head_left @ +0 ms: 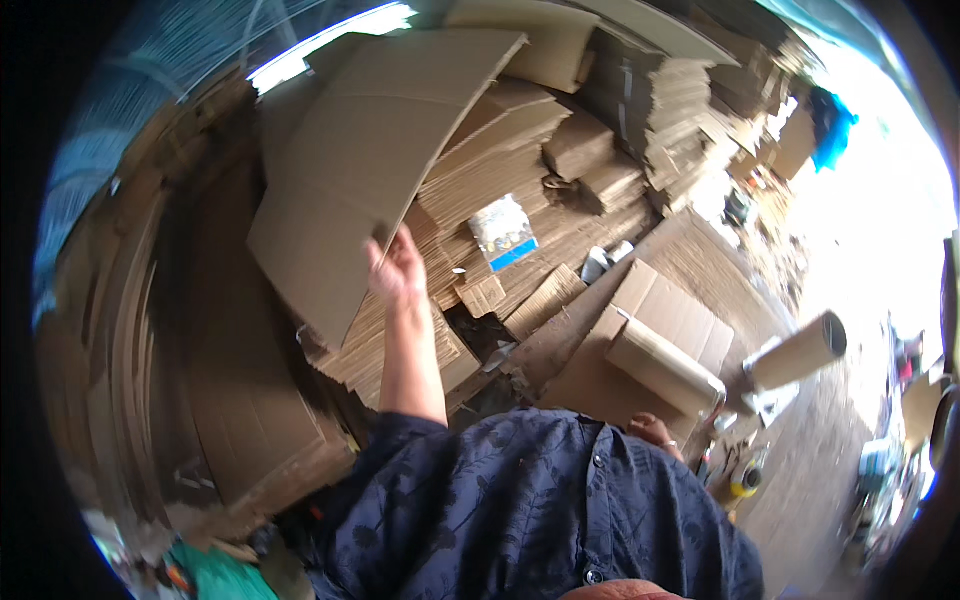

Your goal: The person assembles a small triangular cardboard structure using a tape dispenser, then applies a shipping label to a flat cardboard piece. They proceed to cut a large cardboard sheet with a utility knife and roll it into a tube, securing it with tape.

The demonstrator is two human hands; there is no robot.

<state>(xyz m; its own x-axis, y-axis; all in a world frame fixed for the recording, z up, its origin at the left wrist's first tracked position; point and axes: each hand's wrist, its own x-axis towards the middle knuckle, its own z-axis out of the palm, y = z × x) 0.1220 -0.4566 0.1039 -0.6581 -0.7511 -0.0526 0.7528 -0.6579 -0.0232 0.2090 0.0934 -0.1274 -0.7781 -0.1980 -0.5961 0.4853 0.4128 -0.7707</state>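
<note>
My left hand (398,265) is raised in front of me, its fingers and thumb pinching the right edge of a large brown cardboard sheet (350,150). Tilted up, that sheet hides part of the cardboard stack (490,150) behind it. Close to my right side, my right hand (652,430) is curled and partly hidden by my shirt; whatever it may hold does not show. Just beyond this hand lies a folded cardboard box (665,365). A clear plastic packet (503,233) with a blue strip rests on the stack.
Tall cardboard sheets (240,330) lean at the left. More stacked cardboard (680,110) rises at the far right. A cardboard tube (800,352) and a yellow tape roll (745,478) are on the right, with scraps around. A green bag (220,572) is at lower left.
</note>
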